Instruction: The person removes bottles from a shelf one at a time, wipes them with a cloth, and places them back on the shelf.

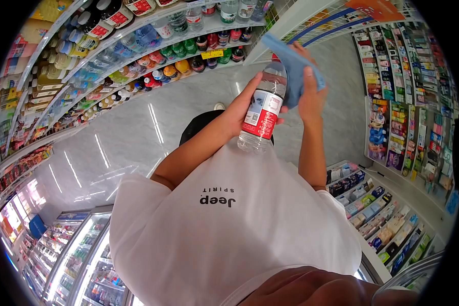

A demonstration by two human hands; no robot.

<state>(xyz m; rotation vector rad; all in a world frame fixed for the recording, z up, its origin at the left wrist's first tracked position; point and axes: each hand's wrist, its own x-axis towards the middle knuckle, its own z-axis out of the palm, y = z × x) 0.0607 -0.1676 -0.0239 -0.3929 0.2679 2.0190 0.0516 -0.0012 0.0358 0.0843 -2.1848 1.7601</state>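
Observation:
My left hand (243,106) is wrapped round a large clear plastic water bottle (263,113) with a red and white label. The bottle is tilted in front of my chest, its base towards me and its red cap pointing away. A light blue cloth (295,84) is gripped in my right hand (310,97). The cloth lies along the right side of the bottle near its neck, and part of it sticks out past the cap. Some of my left fingers are hidden behind the bottle.
Shelves of bottled drinks (181,61) curve along the left and far side. A white wire-mesh rack (311,20) stands just beyond the cloth. Shelves of packaged goods (392,102) line the right. Lit glass-door fridges (81,255) are at lower left, above a grey tiled floor (132,127).

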